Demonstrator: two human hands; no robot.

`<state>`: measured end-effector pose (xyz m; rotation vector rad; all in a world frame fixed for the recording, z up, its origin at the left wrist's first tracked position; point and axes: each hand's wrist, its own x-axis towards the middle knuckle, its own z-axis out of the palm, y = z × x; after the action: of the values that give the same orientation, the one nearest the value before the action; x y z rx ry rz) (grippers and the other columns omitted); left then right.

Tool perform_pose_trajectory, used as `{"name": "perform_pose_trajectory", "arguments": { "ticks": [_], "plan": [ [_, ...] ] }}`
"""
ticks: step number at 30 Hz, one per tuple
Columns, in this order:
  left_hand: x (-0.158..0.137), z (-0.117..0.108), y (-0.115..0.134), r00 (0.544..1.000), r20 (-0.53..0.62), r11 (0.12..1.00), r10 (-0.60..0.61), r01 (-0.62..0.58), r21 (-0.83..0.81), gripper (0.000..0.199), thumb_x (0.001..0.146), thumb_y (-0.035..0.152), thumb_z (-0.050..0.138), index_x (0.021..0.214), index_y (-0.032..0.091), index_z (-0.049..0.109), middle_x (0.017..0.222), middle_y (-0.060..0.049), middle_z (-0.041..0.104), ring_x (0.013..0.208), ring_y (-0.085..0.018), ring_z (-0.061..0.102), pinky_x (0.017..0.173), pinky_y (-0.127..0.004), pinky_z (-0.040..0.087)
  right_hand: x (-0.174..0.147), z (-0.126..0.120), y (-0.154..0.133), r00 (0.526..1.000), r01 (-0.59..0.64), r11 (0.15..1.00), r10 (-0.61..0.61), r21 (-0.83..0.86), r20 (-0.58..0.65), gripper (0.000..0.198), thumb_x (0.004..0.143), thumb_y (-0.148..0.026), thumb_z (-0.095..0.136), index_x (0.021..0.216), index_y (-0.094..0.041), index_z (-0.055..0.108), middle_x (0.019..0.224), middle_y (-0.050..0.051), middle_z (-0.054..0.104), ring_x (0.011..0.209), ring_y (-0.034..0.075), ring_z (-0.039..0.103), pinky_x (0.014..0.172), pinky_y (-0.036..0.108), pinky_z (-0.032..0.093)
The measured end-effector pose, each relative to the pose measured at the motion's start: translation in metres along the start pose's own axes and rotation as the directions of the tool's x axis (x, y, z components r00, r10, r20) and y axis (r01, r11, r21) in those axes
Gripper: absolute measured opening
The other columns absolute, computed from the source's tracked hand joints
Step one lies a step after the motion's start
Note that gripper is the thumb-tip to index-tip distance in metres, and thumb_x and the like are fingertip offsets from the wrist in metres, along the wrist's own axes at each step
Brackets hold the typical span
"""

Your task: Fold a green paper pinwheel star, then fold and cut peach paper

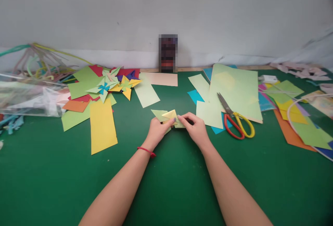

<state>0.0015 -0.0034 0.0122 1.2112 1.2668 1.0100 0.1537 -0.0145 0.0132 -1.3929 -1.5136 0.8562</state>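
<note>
Green table (166, 187) stands against a grey wall (221, 17), and it carries many coloured papers at its far side. From the head camera, which is the only view, I see 2 bare hands meeting near the middle. Between them is 1 folded paper piece (168, 115), pale green with a yellow part on top; it lies to the right of the left hand (156, 128) and to the left of the right hand (195, 126), just beyond both palms. Its long axis goes roughly from left to right, with the right end slightly closer to the person. The left hand grips it, with the thumb over the yellow part, so this hand reaches nearer to its middle. The right hand pinches the right end with its fingertips; how its other fingers are placed below, I cannot tell. Scissors (231, 113) rest to the right of the right hand, well apart from the piece, with the blades pointing away and leftward.
</note>
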Motion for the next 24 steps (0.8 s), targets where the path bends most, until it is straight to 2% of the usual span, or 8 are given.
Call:
{"name": "perform_pose_trajectory", "arguments": {
  "ticks": [12,19,21,24],
  "plan": [
    [0.000,-0.002,-0.001,0.999,0.026,1.000,-0.019,0.019,-0.006,0.027,0.069,0.028,0.066,0.090,0.011,0.066,0.095,-0.010,0.070,0.086,-0.023,0.065,0.078,-0.034,0.050,0.000,0.000,0.001,0.999,-0.038,0.999,0.038,-0.015,0.018,0.032,0.080,-0.046,0.054,0.070,-0.018,0.063,0.069,0.002,0.059,0.065,0.015,0.053,0.062,0.028,0.043],
    [-0.001,-0.001,-0.003,0.999,0.048,1.000,0.000,0.001,-0.016,0.027,0.070,0.028,0.065,0.092,0.012,0.065,0.097,-0.011,0.069,0.088,-0.023,0.064,0.080,-0.036,0.049,0.002,-0.001,0.001,0.996,-0.062,0.997,0.059,0.052,0.063,0.027,0.078,-0.043,0.057,0.072,-0.018,0.064,0.073,0.002,0.059,0.069,0.016,0.054,0.064,0.028,0.044],
    [-0.002,-0.001,-0.001,0.998,0.050,0.998,0.034,-0.031,-0.049,0.030,0.071,0.030,0.065,0.096,0.013,0.063,0.100,-0.010,0.068,0.092,-0.023,0.063,0.083,-0.035,0.048,0.003,-0.003,0.003,0.996,-0.084,0.991,0.082,0.106,0.023,0.026,0.075,-0.043,0.060,0.069,-0.018,0.065,0.072,0.002,0.058,0.069,0.015,0.053,0.063,0.028,0.043],
    [-0.001,0.000,0.000,0.985,0.057,0.978,0.161,-0.152,-0.143,0.039,0.072,0.033,0.065,0.107,0.018,0.058,0.112,-0.009,0.063,0.105,-0.021,0.058,0.093,-0.033,0.043,0.007,-0.009,0.010,0.970,-0.134,0.947,0.186,0.293,-0.158,0.025,0.070,-0.043,0.066,0.068,-0.018,0.065,0.070,0.001,0.057,0.070,0.015,0.053,0.066,0.029,0.043]
  ]
}}
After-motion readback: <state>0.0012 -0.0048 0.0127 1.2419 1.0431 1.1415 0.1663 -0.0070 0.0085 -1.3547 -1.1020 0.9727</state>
